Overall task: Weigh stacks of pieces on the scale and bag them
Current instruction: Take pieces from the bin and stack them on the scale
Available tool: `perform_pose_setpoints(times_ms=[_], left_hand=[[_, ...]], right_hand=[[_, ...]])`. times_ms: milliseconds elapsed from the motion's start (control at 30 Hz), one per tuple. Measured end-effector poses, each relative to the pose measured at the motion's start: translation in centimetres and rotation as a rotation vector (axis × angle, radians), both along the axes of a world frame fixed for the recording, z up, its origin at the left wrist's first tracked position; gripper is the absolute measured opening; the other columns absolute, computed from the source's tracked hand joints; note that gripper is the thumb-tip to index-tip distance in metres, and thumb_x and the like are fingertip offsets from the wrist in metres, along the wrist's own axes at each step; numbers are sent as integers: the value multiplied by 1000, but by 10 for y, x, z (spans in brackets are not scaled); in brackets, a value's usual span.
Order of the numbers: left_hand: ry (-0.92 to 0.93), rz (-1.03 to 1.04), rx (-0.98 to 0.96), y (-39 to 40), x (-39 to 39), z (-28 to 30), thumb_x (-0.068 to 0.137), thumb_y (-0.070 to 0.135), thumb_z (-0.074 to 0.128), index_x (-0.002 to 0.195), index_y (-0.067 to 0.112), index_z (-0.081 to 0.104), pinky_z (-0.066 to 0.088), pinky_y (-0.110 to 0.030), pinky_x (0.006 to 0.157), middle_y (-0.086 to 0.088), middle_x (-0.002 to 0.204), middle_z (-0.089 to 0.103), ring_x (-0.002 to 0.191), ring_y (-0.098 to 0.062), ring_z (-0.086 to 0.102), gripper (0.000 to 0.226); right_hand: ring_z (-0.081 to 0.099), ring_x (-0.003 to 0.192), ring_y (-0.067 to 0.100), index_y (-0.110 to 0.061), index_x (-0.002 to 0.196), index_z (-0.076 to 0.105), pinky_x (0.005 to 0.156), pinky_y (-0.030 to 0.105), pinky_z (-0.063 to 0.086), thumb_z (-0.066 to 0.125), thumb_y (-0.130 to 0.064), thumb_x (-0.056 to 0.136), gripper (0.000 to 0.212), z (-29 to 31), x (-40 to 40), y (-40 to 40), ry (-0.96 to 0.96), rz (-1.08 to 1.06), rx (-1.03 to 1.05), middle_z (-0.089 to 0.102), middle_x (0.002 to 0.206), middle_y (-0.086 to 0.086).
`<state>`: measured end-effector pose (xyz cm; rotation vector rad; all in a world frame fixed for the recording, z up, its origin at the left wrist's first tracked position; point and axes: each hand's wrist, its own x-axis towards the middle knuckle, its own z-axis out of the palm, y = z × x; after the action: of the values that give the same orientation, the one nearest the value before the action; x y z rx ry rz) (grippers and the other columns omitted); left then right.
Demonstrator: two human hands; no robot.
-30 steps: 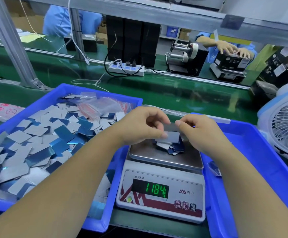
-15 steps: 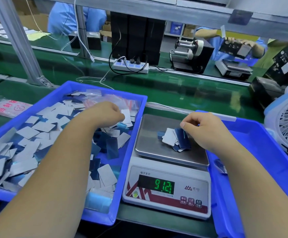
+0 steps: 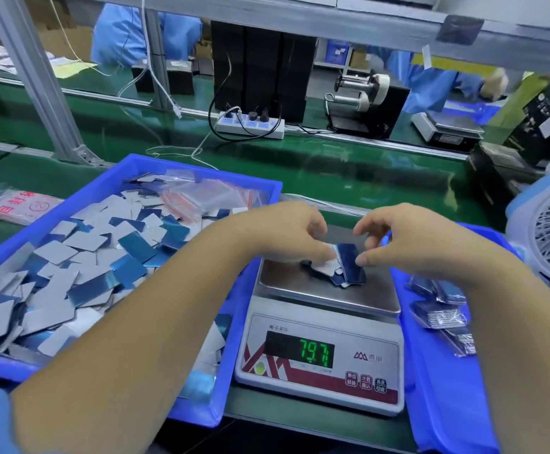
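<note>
Back from the tray (image 3: 129, 168), the left hand (image 3: 286, 237) joins the right hand (image 3: 398, 244) over the scale (image 3: 319, 355); both grips, fingers curled, pinch the stack of pieces (image 3: 345, 267) lying between them on the pan, its long axis running away from the person.

A single head-worn wide-angle view looks forward and down from close above the person's forearms. The left hand (image 3: 286, 237) and right hand (image 3: 408, 240) meet mid-frame over the scale (image 3: 323, 326). Beyond the hands, the green conveyor (image 3: 332, 168) crosses the view.
</note>
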<state>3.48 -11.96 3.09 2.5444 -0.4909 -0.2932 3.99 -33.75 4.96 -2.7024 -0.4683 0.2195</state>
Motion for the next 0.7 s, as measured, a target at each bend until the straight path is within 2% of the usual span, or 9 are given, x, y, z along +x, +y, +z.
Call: perform_pose_setpoints(times_ms=[100, 167, 267, 367, 500, 600, 667, 700], left_hand=[[28, -62, 156, -10, -2, 3, 76, 66, 71, 71, 23, 48, 36, -31, 57, 8, 76, 50, 65, -13, 50, 49], [14, -52, 236, -12, -3, 5, 71, 70, 73, 74, 24, 48, 36, -30, 56, 7, 83, 52, 68, -12, 52, 52], [-4, -47, 271, -18, -3, 5, 67, 65, 78, 78, 23, 50, 36, -30, 54, 6, 82, 57, 70, -12, 54, 51], [-14, -33, 302, -24, 0, 4, 64, 61, 82, 86, 24, 54, 42, -30, 58, 5, 86, 59, 75, -13, 57, 52], [27, -26, 337, -27, 7, 10, 60, 59, 86, 110, 22, 59, 51, -29, 70, 5, 100, 64, 89, -17, 62, 68], [56, -37, 342, -30, 8, 14, 61, 56, 87, 114, 22, 56, 45, -27, 59, 6, 100, 63, 85, -12, 60, 70], [41, -47, 325, -31, 8, 13, 62, 52, 87, 110, 24, 53, 40, -28, 55, 9, 95, 59, 79, -8, 55, 66], [33, -52, 308, -32, 9, 12, 62, 50, 88, 107, 24, 51, 39, -28, 55, 10, 92, 58, 78, -6, 54, 63]], right_hand=[[60, 73, -4, -36, 100, 64, 61, 16, 44, 84, -43, 70, 36, 2, 4, 4, 66, 42, -123, 68, 83, -16], [63, 75, 2, -35, 103, 65, 72, 25, 52, 85, -44, 69, 41, -2, 5, 4, 142, 46, -81, 68, 85, -13], [59, 66, 1, -34, 102, 67, 81, 36, 54, 87, -40, 67, 41, -7, 7, 3, 205, 43, 39, 67, 79, -11], [57, 65, -1, -36, 96, 67, 78, 35, 54, 86, -42, 66, 37, -10, 9, 3, 201, 65, 49, 64, 76, -15], [60, 70, 5, -34, 93, 65, 76, 34, 54, 86, -41, 64, 37, -9, 10, 7, 205, 64, 56, 63, 77, -14], [54, 61, 1, -30, 87, 63, 63, 29, 49, 87, -35, 63, 35, -12, 11, 8, 216, 47, 116, 59, 67, -18], [50, 53, -2, -29, 84, 62, 53, 20, 41, 86, -34, 61, 34, -14, 10, 8, 219, 37, 157, 58, 59, -21], [51, 52, -1, -30, 82, 61, 51, 20, 41, 85, -35, 59, 34, -15, 9, 8, 224, 33, 180, 58, 59, -20]])
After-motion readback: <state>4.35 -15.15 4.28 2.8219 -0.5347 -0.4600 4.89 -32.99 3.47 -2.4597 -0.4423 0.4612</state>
